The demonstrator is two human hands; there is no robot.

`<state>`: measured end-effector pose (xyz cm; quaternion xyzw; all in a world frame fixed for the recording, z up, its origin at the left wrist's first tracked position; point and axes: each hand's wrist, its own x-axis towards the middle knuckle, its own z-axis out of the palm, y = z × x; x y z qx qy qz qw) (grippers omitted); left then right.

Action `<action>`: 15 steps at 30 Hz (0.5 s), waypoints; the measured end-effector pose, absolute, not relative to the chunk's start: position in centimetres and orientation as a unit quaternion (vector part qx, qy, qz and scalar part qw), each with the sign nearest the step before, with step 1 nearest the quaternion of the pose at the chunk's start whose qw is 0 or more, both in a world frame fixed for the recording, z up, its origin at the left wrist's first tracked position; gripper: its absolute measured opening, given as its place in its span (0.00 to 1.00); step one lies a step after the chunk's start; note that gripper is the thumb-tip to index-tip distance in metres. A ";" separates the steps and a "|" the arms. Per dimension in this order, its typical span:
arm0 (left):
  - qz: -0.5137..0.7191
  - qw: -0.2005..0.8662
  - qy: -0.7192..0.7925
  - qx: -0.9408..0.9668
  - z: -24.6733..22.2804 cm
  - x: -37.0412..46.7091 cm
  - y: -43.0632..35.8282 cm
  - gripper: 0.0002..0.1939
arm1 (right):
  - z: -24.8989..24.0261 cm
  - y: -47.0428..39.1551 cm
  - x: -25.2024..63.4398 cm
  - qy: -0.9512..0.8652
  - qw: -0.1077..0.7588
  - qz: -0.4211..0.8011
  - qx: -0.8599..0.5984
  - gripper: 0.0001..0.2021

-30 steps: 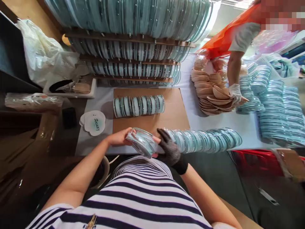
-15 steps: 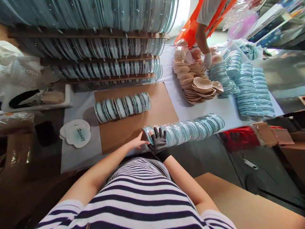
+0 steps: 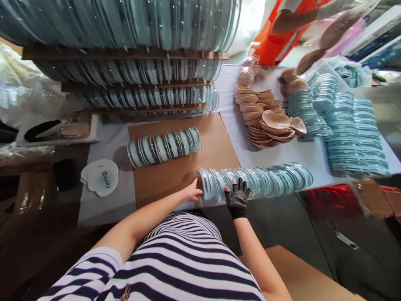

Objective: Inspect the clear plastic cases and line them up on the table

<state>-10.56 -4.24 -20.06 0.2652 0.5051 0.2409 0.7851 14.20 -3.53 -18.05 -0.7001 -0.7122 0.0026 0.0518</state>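
Note:
A long row of clear-wrapped, light-blue round packs (image 3: 266, 182) stands on edge along the table's near edge, leaning against each other. My bare left hand (image 3: 192, 191) touches the left end of this row with its fingers stretched out. My right hand (image 3: 238, 196), in a black dotted glove with bare thumb and finger tips, rests against the row's near side, fingers spread. Behind my left hand, a shorter row of similar packs (image 3: 164, 147) lies on a flat cardboard sheet (image 3: 169, 177).
Tall tiers of packs (image 3: 131, 71) on cardboard rise at the back left. Beige cup-shaped pads (image 3: 260, 113) and stacked blue packs (image 3: 347, 138) stand to the right, near a co-worker in an orange vest (image 3: 275, 37). White flower-shaped cards (image 3: 102, 177) lie at left.
My right hand has slid rightward along the row, away from my left hand. My left hand stays at the row's left end. The co-worker's hand has lifted off the beige pads.

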 end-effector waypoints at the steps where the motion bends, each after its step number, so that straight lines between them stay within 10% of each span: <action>1: 0.270 0.760 0.527 0.267 -20.3 -11.0 -4.1 0.51 | -17.8 -2.7 14.2 -0.719 0.087 0.005 -0.689 0.31; 7: 0.438 0.487 0.735 0.178 -22.5 -21.3 -5.4 0.29 | -16.9 7.0 8.9 -0.755 0.255 0.137 -0.589 0.35; 15: 0.500 0.339 0.790 0.109 -23.4 -35.5 -2.7 0.32 | -19.9 19.4 -3.2 -0.657 0.162 0.399 -0.618 0.38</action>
